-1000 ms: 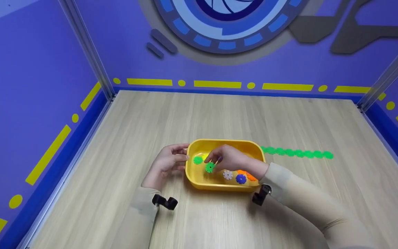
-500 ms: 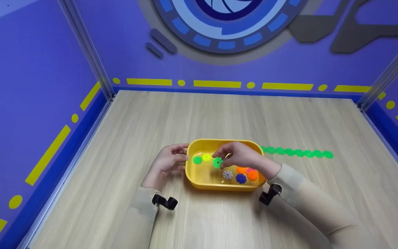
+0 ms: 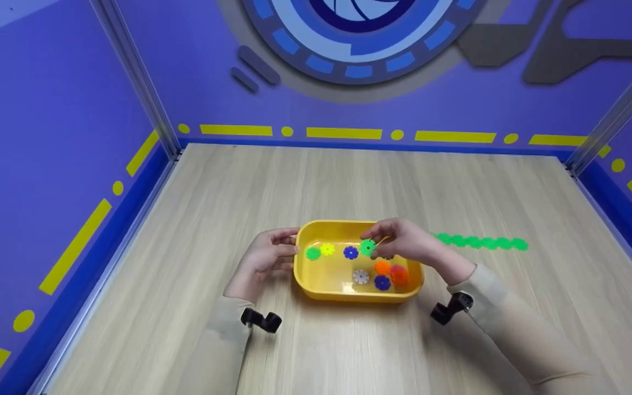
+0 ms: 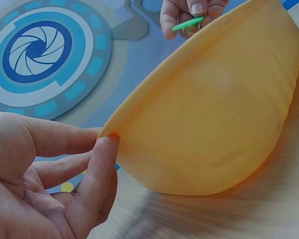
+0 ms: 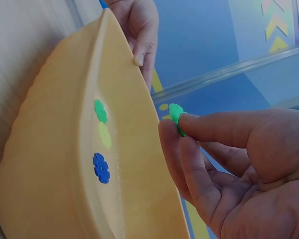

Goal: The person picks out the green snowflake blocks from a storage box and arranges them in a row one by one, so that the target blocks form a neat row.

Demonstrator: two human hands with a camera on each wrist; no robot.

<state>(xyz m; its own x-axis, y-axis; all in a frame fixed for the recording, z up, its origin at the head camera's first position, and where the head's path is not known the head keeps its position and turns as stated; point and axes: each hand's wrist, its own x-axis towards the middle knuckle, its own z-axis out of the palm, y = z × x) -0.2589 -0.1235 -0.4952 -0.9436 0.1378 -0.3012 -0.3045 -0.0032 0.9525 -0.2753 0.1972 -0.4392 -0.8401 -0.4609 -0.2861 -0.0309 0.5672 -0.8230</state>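
A yellow plastic basin (image 3: pixel 321 293) stands on the wooden table. My left hand (image 3: pixel 266 252) pinches its left rim between thumb and fingers, as the left wrist view shows. Above the basin's right half, my right hand (image 3: pixel 406 241) pinches a green snowflake disc (image 3: pixel 368 247) by its edge; the right wrist view has the same green snowflake disc (image 5: pixel 176 113) between thumb and fingertips. Loose in the basin lie another green disc (image 3: pixel 313 253), a yellow disc (image 3: pixel 327 249), a white disc (image 3: pixel 361 276), blue discs (image 3: pixel 350 252) and orange ones (image 3: pixel 383 267). My right hand partly hides one more.
A row of linked green discs (image 3: pixel 483 242) lies on the table (image 3: pixel 349 186) to the right of the basin, its near end behind my right hand. Blue-purple panels (image 3: pixel 47 164) with metal corner posts (image 3: pixel 140 82) bound the table at the back and sides.
My right hand has lifted the green disc and moved right and farther back across the basin, uncovering a blue disc. My left hand stays on the rim.
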